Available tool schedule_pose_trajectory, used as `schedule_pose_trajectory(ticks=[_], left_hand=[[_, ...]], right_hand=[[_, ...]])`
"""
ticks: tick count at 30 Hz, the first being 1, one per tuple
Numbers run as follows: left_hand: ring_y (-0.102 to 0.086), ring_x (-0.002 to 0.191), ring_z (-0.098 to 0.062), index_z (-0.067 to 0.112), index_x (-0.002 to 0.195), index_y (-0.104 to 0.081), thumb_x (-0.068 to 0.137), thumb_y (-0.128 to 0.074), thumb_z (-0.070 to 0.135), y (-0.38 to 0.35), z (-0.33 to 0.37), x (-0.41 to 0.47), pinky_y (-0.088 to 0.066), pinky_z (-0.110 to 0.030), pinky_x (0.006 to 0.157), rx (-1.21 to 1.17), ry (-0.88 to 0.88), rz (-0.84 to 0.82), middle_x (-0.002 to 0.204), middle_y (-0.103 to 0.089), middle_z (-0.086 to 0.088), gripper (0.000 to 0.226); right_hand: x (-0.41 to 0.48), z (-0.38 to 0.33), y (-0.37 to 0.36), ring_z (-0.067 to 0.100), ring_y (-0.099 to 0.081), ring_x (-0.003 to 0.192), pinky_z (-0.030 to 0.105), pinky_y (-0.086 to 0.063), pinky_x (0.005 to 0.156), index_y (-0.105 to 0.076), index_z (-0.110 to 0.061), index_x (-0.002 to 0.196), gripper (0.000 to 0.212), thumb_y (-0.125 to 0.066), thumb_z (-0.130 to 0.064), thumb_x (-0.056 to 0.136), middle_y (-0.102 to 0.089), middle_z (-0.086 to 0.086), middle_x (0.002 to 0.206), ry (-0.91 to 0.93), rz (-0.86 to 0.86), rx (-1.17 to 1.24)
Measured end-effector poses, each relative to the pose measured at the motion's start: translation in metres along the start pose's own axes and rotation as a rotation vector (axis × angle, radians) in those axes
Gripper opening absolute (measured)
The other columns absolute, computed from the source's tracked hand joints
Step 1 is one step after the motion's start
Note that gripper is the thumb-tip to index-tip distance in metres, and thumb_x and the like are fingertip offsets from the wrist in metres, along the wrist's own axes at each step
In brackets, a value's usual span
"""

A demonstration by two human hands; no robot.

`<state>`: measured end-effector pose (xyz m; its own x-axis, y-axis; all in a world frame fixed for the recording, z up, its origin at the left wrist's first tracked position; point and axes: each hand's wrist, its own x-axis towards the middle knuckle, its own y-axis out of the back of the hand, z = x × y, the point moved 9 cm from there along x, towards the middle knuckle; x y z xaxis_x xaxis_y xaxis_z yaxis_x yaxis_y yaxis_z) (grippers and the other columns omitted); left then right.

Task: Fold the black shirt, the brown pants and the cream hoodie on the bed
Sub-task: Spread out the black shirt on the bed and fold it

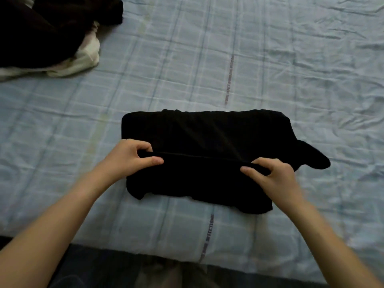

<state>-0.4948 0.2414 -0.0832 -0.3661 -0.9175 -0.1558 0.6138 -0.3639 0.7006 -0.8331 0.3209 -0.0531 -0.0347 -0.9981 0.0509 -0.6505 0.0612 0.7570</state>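
The black shirt [207, 138] lies partly folded in the middle of the bed, with a sleeve sticking out at its right. My left hand [131, 155] pinches the left end of a fold line across the shirt. At the right end of the same fold, my right hand [274, 179] pinches the cloth. The near part of the shirt hangs slightly raised between both hands. At the far left corner lie the dark brown pants [41, 28], heaped on top of the cream hoodie [83, 61].
The bed [270, 59] is covered by a pale blue checked sheet with wrinkles at the right. Its near edge [166, 254] runs along the bottom, with dark floor below it.
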Motion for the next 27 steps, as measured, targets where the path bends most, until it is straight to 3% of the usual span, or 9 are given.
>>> schedule_pose_trajectory(ticks=[6, 10, 12, 14, 16, 17, 19, 22, 27], left_hand=[[-0.06, 0.057, -0.025, 0.011, 0.061, -0.063, 0.075, -0.057, 0.055, -0.039, 0.017, -0.053, -0.047, -0.032, 0.076, 0.529, -0.312, 0.131, 0.054, -0.057, -0.003, 0.047], [-0.066, 0.066, -0.025, 0.014, 0.061, -0.067, 0.077, -0.064, 0.06, -0.06, 0.025, -0.072, -0.049, -0.04, 0.089, 0.764, -0.194, -0.009, 0.06, -0.066, -0.003, 0.049], [-0.058, 0.052, -0.022, 0.017, 0.046, -0.053, 0.084, -0.041, 0.07, -0.059, 0.035, -0.067, -0.048, -0.031, 0.069, 0.82, -0.091, -0.015, 0.049, -0.058, 0.0, 0.067], [-0.056, 0.048, -0.026, 0.016, 0.045, -0.048, 0.09, -0.032, 0.059, -0.043, 0.067, -0.047, -0.033, -0.026, 0.048, 0.747, -0.14, 0.18, 0.049, -0.057, -0.005, 0.064], [-0.066, 0.087, -0.034, 0.009, 0.089, -0.071, 0.095, -0.037, 0.044, -0.04, 0.096, -0.02, -0.049, -0.04, 0.073, 0.645, -0.224, 0.325, 0.094, -0.071, -0.015, 0.049], [-0.059, 0.113, -0.035, 0.01, 0.121, -0.064, 0.096, -0.037, 0.042, -0.045, 0.1, -0.003, -0.044, -0.049, 0.095, 0.649, -0.204, 0.32, 0.124, -0.063, -0.015, 0.049], [-0.031, 0.142, -0.033, 0.02, 0.149, -0.034, 0.097, -0.031, 0.046, -0.067, 0.09, 0.027, -0.02, -0.059, 0.113, 0.715, -0.134, 0.233, 0.155, -0.034, -0.01, 0.058], [-0.009, 0.15, -0.029, 0.031, 0.154, -0.015, 0.097, -0.02, 0.053, -0.105, 0.049, 0.043, -0.008, -0.064, 0.113, 0.789, -0.147, 0.104, 0.163, -0.013, -0.003, 0.061], [0.006, 0.15, -0.022, 0.035, 0.154, -0.006, 0.098, -0.012, 0.057, -0.134, 0.001, 0.036, -0.002, -0.059, 0.116, 0.794, -0.165, -0.024, 0.164, 0.001, 0.002, 0.061]], right_hand=[[-0.063, 0.0, -0.052, 0.026, -0.065, 0.067, 0.036, -0.052, 0.064, -0.073, -0.005, 0.084, 0.026, -0.069, -0.031, 0.09, -0.07, 0.005, 0.076, 0.272, 0.066, -0.317], [-0.087, -0.008, -0.065, 0.029, -0.071, 0.085, 0.04, -0.058, 0.076, -0.075, -0.001, 0.096, 0.036, -0.056, -0.031, 0.094, -0.074, 0.01, 0.095, 0.327, 0.003, -0.369], [-0.08, -0.017, -0.057, 0.027, -0.07, 0.094, 0.038, -0.055, 0.083, -0.074, -0.003, 0.102, 0.04, -0.052, -0.035, 0.095, -0.073, 0.009, 0.102, 0.318, -0.004, -0.316], [-0.053, -0.032, -0.044, 0.027, -0.066, 0.106, 0.036, -0.051, 0.094, -0.069, -0.002, 0.114, 0.038, -0.049, -0.029, 0.097, -0.069, 0.011, 0.115, 0.317, 0.057, -0.216], [-0.012, -0.047, -0.041, 0.026, -0.054, 0.125, 0.038, -0.041, 0.109, -0.058, -0.005, 0.133, 0.04, -0.048, -0.023, 0.098, -0.059, 0.012, 0.135, 0.302, 0.102, -0.187], [0.01, -0.052, -0.046, 0.026, -0.046, 0.135, 0.041, -0.033, 0.115, -0.051, -0.009, 0.141, 0.045, -0.047, -0.025, 0.099, -0.051, 0.01, 0.144, 0.281, 0.111, -0.232], [0.049, -0.049, -0.063, 0.026, -0.028, 0.146, 0.05, -0.017, 0.12, -0.037, -0.021, 0.151, 0.052, -0.04, -0.033, 0.1, -0.036, 0.005, 0.157, 0.205, 0.086, -0.38], [0.067, -0.013, -0.1, 0.027, -0.012, 0.151, 0.057, -0.006, 0.119, -0.022, -0.032, 0.155, 0.057, -0.03, -0.045, 0.101, -0.022, -0.001, 0.163, 0.13, -0.031, -0.559], [0.035, 0.02, -0.138, 0.024, -0.007, 0.152, 0.056, -0.009, 0.12, -0.014, -0.033, 0.157, 0.058, -0.031, -0.043, 0.102, -0.011, -0.002, 0.165, 0.111, -0.081, -0.635]])
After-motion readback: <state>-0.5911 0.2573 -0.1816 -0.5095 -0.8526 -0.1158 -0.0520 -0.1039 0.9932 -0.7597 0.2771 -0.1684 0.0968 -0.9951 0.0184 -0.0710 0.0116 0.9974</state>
